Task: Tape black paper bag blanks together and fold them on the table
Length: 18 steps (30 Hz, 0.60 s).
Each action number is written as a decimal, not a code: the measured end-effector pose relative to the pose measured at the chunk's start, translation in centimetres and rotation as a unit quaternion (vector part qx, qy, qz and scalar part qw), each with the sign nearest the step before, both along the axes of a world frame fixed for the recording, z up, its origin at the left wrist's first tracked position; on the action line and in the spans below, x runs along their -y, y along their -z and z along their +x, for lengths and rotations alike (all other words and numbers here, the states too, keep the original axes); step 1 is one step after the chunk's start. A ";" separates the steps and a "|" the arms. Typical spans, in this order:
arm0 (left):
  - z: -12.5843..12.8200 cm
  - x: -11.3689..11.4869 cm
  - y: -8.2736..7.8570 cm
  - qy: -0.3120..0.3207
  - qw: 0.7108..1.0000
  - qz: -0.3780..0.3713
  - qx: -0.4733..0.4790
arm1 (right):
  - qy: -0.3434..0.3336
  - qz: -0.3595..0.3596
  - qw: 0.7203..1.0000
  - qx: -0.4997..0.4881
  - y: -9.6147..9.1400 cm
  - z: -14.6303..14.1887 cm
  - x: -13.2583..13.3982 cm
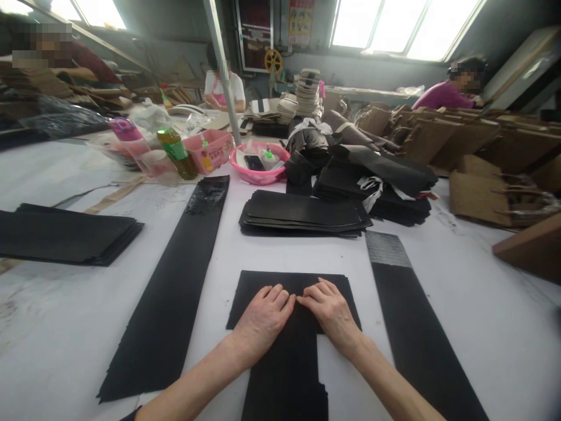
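Observation:
Before me a long black strip point(280, 374) runs away from my body and overlaps a wide black panel point(263, 286) lying crosswise on the white table. My left hand point(268, 313) and my right hand point(329, 307) meet near the panel's middle, thumbs almost touching. Both have curled fingers, pinching the far end of the strip where it lies over the panel; the exact edge is hidden beneath the fingertips. Another long black strip point(175, 292) lies to the left, its far end glossy. On the right a similar strip point(416, 316) has a greyish far end.
Beyond the panel lies a stack of black sheets point(302, 213); another stack point(65, 234) is at left. Farther back stand a pink basin point(258, 175), a pink basket point(210, 151), a bottle point(177, 153) and a metal pole point(223, 70). Brown bags point(477, 193) fill the right; several people sit behind.

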<state>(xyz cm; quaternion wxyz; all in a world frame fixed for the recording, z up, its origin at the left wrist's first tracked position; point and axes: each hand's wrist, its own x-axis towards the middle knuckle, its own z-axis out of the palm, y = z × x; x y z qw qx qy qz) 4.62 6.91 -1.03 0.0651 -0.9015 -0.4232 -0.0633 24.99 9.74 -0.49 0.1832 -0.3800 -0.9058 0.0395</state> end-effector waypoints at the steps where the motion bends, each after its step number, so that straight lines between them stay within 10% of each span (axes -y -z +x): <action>1: 0.0 0.0 0.0 -0.001 1.000 -0.001 -0.001 | 0.000 -0.001 1.000 -0.002 0.0 0.3 0.0; 18: 1.0 -0.4 -0.8 0.011 0.999 -0.010 -0.033 | 0.010 0.012 1.000 -0.016 1.0 1.9 0.0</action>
